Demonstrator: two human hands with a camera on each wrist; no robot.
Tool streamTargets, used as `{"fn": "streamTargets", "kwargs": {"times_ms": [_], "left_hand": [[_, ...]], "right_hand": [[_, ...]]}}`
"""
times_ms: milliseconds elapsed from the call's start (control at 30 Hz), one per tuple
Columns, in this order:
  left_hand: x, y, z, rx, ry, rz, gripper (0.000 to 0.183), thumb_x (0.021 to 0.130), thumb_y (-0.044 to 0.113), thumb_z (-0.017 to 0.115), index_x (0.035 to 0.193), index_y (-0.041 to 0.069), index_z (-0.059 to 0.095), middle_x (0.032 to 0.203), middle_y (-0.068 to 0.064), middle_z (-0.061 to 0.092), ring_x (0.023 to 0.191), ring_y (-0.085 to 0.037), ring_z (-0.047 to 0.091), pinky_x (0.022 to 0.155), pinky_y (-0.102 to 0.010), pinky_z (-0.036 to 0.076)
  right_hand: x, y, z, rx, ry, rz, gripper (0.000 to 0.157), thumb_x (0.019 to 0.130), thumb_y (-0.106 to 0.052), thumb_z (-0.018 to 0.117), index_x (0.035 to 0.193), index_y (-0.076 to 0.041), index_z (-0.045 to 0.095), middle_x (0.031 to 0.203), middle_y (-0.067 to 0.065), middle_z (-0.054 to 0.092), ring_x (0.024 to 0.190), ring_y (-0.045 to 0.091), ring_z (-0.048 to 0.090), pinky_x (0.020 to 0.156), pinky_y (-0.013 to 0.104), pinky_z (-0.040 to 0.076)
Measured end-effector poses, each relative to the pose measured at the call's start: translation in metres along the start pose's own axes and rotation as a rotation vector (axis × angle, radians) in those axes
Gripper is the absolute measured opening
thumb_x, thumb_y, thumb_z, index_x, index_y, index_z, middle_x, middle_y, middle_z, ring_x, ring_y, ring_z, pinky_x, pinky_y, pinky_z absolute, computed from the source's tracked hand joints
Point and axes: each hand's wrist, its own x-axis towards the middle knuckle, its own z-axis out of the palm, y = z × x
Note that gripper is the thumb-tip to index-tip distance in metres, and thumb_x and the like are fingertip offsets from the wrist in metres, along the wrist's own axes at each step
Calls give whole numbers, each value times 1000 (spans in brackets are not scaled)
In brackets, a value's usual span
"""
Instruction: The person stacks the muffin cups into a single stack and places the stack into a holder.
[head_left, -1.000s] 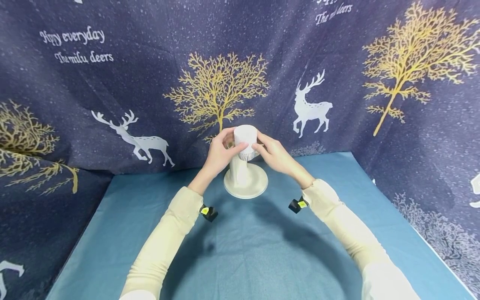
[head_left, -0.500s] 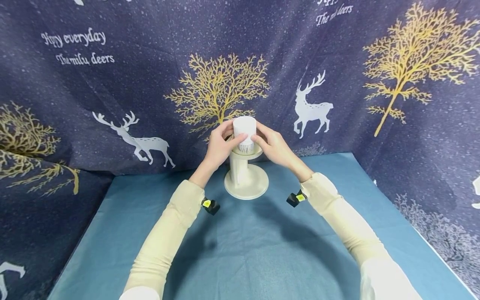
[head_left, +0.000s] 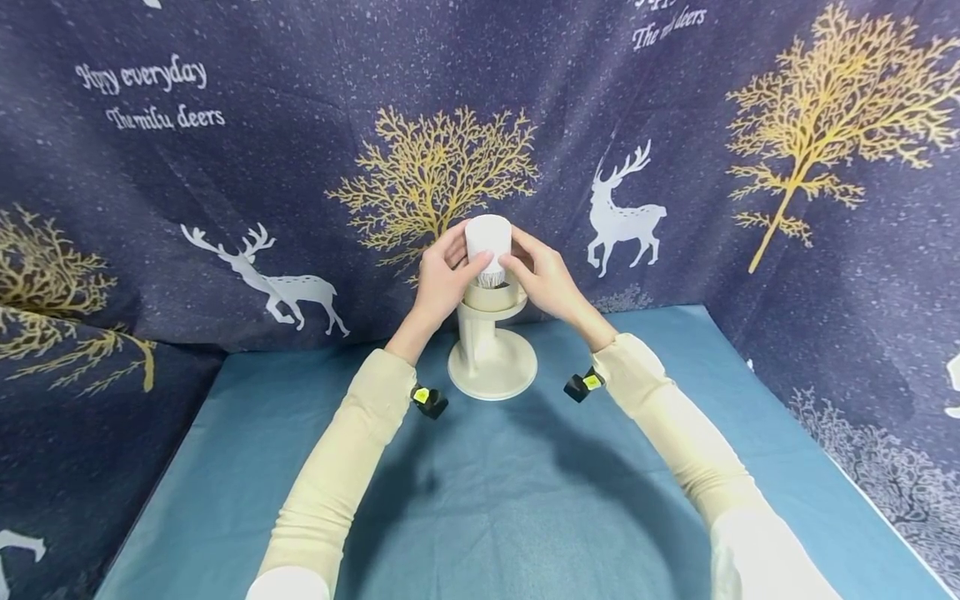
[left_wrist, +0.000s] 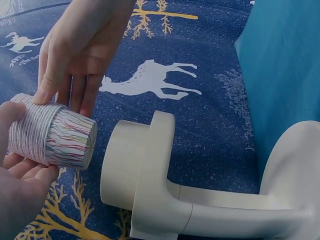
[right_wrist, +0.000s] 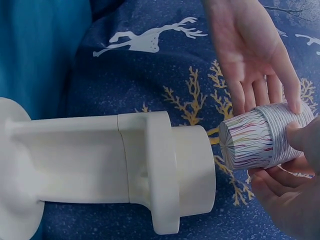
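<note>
A stack of nested paper cups (head_left: 487, 240) is held between both hands above a cream stand (head_left: 495, 371). My left hand (head_left: 441, 279) grips the stack from the left, thumb on the near side. From the right, my right hand (head_left: 549, 279) grips it the same way. Coloured wavy lines run over the lowest cup (left_wrist: 71, 140), and the rims of several cups (right_wrist: 290, 127) show as ridges. Both wrist views show a gap between the stack's base and the stand's round collar (right_wrist: 196, 167). The collar's inside is hidden.
Blue cloth (head_left: 487, 483) covers the table, and the stand's round foot rests on it near the back edge. Close behind hangs a dark blue curtain (head_left: 285, 167) printed with trees and deer. Small black wrist cameras (head_left: 430, 402) sit under the cuffs.
Both hands have raised the cup stack, uncovering the stand's collar, which the cups and hands hid before. The stand stays in place.
</note>
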Motion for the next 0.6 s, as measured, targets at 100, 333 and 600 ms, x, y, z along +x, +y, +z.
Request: {"fn": "streamTargets", "kwargs": {"times_ms": [100,333,600], "left_hand": [[-2,6,1,-5,3,-1,59,90,10,67,143,-1,42,142,-20,50,132,-27,50,105,-31,42],[-3,15,5,-33,-28,-31,60,92,3,61,145,-6,34,148,-22,41,137,-29,43,106,-29,40],[6,-19,7,-26,-25,-54,63,92,11,65,147,3,35,150,-15,42,138,-22,42,109,-29,38]], "right_hand": [[2,1,1,-12,10,-1,53,99,-16,54,147,-1,37,133,20,57,118,29,59,100,36,47],[4,7,3,-11,29,12,53,99,-16,55,146,-2,38,131,21,57,116,31,59,101,38,47],[2,14,6,-38,8,36,53,98,-16,57,145,-1,39,131,21,55,118,31,58,102,38,46]]}}
